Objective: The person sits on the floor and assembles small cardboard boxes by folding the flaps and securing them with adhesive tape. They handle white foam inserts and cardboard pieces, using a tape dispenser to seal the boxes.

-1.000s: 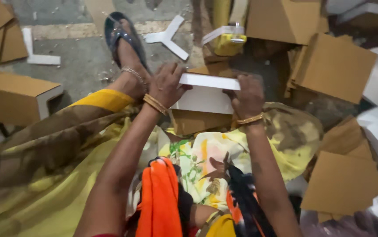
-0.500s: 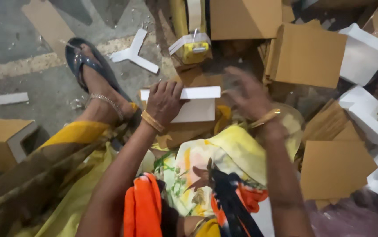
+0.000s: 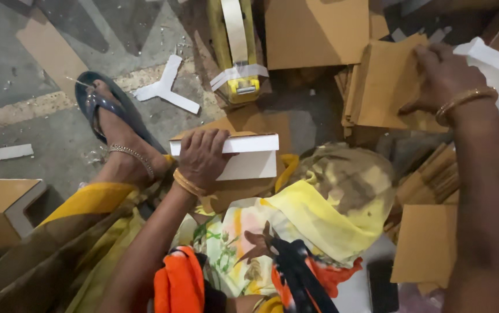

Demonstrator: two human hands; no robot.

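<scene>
At frame centre, the left hand (image 3: 202, 157) is gripping a white folded box (image 3: 243, 155), fingers curled over its near edge, holding it on the lap. At upper right, the right hand (image 3: 442, 75) is pinching the top brown card of a stack of cardboard sheets (image 3: 385, 87). Judged step: fetching a sheet. Lifting only one sheet calls for separating it cleanly from the stack.
</scene>
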